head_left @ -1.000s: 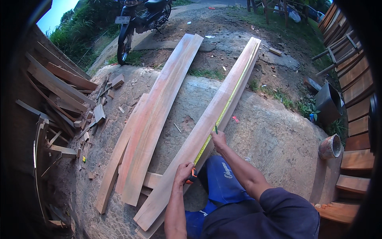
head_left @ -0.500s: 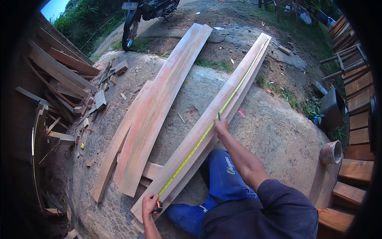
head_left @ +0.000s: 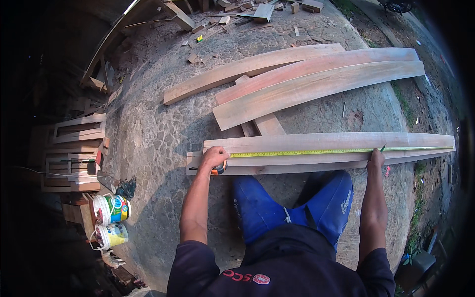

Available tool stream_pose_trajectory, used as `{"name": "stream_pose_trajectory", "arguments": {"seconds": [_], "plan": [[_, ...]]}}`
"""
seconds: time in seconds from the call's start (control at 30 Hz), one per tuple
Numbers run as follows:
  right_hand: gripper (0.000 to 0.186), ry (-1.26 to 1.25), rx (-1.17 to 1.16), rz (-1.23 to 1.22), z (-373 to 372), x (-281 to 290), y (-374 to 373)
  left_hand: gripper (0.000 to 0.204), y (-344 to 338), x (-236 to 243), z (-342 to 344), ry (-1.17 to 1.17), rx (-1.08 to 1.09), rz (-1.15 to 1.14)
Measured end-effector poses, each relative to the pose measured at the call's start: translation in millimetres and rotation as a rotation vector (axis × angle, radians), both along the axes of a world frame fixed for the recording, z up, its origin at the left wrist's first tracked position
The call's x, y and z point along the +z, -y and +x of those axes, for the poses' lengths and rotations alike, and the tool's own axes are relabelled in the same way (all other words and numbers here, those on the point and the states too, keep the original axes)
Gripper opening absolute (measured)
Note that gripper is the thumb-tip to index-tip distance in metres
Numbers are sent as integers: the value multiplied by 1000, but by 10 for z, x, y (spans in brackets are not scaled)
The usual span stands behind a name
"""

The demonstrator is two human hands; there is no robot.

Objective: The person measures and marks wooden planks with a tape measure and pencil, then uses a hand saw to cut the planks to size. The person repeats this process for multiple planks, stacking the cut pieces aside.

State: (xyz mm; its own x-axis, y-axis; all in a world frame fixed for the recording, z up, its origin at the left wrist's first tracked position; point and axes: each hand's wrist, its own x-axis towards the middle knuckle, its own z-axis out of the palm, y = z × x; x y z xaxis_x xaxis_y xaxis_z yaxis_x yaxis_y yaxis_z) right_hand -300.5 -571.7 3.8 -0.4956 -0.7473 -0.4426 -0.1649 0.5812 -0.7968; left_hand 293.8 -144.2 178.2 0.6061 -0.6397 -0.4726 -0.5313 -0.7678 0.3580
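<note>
Yellow tape (head_left: 316,152) ran along a long plank (head_left: 346,142) lying across the stone ground (head_left: 158,133). At the plank's left end, the left hand (head_left: 213,158) curled its fingers over the orange tape case (head_left: 219,170), pressing it to the wood. Toward the right end, the right hand (head_left: 377,158) pinched a pencil (head_left: 383,147), its tip on the tape. A second plank (head_left: 277,168) lay beneath, touching the first. Two wider boards (head_left: 316,86) rested beyond, near the ground's far edge. Paint buckets (head_left: 111,220) stood at the left edge, beside stacked wooden frames (head_left: 74,148).
</note>
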Motion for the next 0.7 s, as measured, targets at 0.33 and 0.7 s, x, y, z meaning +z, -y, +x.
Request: {"name": "stream_pose_trajectory", "arguments": {"seconds": [0.33, 0.7], "plan": [[50, 68, -25, -17, -16, 37, -7, 35, -155, 110, 278, 2, 100, 150], [52, -185, 83, 58, 150, 496, -219, 32, -126, -33, 271, 159, -16, 125]]}}
